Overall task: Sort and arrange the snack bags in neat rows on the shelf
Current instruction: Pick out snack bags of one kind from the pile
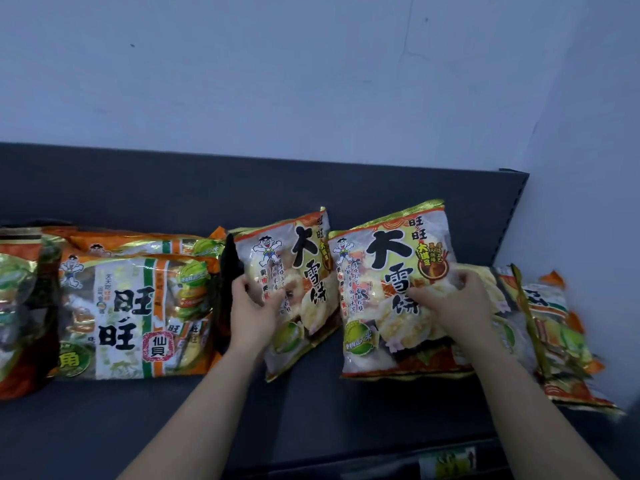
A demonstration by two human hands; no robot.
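Two matching rice-cracker bags with big black characters lean side by side on the dark grey shelf (311,403). My left hand (251,315) grips the left bag (298,271) at its left edge, thumb across the front. My right hand (450,303) pinches the front film of the right bag (388,289) near its middle. A pile of wider orange-and-green bags (135,306) lies to the left. More bags (554,334) lie tilted at the far right, partly hidden behind the right bag and my right forearm.
Another orange snack bag (17,306) is cut off at the left edge. A pale wall (311,81) rises behind the shelf, and a side wall closes it on the right. A price label (446,462) sits on the shelf's front lip.
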